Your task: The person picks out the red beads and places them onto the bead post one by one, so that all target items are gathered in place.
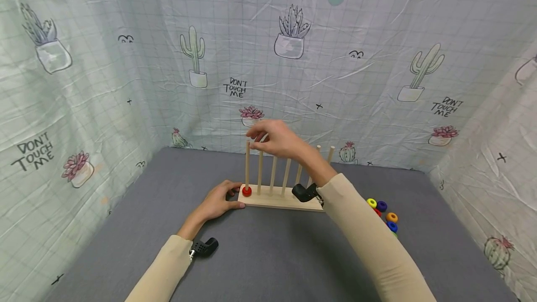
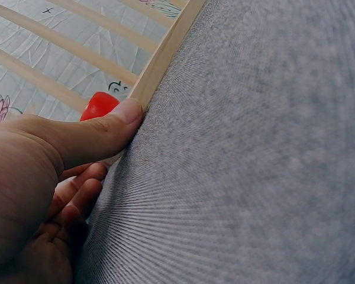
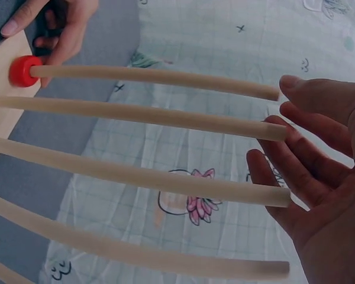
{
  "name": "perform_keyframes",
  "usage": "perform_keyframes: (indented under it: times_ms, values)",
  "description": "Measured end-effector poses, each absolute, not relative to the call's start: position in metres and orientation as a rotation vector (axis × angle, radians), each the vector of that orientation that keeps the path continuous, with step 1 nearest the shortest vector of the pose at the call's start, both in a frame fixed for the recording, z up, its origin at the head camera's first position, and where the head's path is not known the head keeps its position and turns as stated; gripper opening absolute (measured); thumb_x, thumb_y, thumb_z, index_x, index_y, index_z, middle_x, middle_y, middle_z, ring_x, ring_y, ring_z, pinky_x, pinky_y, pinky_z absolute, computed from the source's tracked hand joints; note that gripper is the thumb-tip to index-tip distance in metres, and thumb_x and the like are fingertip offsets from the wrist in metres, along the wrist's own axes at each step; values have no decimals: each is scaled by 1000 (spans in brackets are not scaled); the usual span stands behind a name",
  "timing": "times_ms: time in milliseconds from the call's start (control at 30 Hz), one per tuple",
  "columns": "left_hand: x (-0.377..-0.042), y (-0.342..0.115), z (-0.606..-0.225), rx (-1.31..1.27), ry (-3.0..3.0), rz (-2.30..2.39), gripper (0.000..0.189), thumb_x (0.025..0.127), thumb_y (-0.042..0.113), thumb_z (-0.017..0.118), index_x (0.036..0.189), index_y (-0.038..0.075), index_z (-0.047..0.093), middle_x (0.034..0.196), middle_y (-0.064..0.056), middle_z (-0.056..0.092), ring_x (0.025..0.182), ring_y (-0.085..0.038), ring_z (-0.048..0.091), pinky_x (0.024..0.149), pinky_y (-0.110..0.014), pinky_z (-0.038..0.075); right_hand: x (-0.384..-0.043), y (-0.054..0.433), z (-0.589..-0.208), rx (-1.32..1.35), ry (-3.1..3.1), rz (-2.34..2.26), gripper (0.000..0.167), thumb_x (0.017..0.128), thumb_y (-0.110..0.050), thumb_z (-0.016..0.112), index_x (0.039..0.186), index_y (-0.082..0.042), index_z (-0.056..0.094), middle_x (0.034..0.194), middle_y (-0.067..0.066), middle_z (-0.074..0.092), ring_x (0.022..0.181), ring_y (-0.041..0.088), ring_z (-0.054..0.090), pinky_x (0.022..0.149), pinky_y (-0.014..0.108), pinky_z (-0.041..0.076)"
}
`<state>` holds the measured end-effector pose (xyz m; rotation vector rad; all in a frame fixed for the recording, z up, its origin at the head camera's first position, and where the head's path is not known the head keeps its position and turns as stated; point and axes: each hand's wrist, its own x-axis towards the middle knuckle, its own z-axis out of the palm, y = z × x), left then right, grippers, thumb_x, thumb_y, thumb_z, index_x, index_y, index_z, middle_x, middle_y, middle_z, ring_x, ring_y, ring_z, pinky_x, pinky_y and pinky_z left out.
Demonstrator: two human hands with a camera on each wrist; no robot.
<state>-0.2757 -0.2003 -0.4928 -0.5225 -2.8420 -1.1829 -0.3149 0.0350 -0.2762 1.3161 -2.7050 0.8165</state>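
Observation:
A pale wooden base [image 1: 272, 202] with several upright wooden pegs stands on the grey table. My left hand [image 1: 217, 202] grips its left end, thumb on the front edge and fingers at the side and back. At the foot of the leftmost peg [image 1: 247, 167] sits a red ring [image 1: 246, 194], also visible as the red ring [image 3: 21, 72] in the right wrist view. My right hand [image 1: 277, 140] is raised at the top of that peg, fingers loosely bent around the tip, holding nothing. The right forearm partly hides the pegs on the right.
Loose rings lie on the table right of the base, among them a yellow ring [image 1: 368, 202], an orange ring [image 1: 388, 218] and a blue ring [image 1: 389, 229]; the right sleeve partly covers this group. A printed cloth [image 1: 335, 27] surrounds the table at the back and sides.

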Motion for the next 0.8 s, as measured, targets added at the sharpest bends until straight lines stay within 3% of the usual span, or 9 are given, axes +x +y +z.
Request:
perform_keyframes:
  times_ms: [800]
  values:
    - [-275,-198,-491,-498,-2853,-1171,68,84,32,87,143,6,62,116,-8,65,103,-20,61,92,-42,50,-281,73,-281,1364,-2495,895,24,96,-11,74,119,-4,75,113,9,73,99,20,72,89,40,60]
